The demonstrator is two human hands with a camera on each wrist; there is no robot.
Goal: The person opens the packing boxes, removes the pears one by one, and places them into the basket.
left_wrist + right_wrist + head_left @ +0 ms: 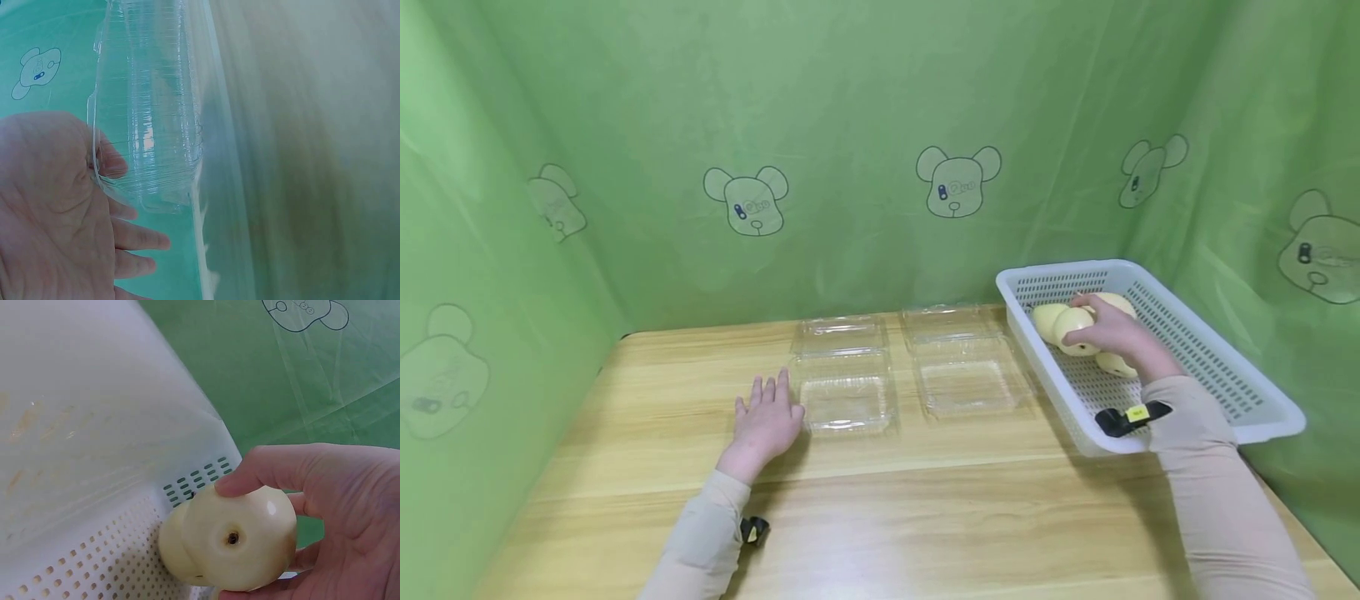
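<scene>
My right hand (1108, 329) reaches into a white plastic basket (1210, 367) and grips a pale yellow pear (240, 540), thumb on one side and fingers around the other. Other pears (1116, 364) lie close by in the basket, one of them behind the held pear in the right wrist view. My left hand (767, 423) is over the table with its fingers extended, beside the near-left clear plastic container (846, 402). In the left wrist view, its thumb (112, 159) shows through the container's clear edge.
A second open clear container (966, 387) stands between the first one and the basket. Both containers have their lids folded back toward the green curtain (850, 167), which encloses the wooden table (880, 517) at the back and sides.
</scene>
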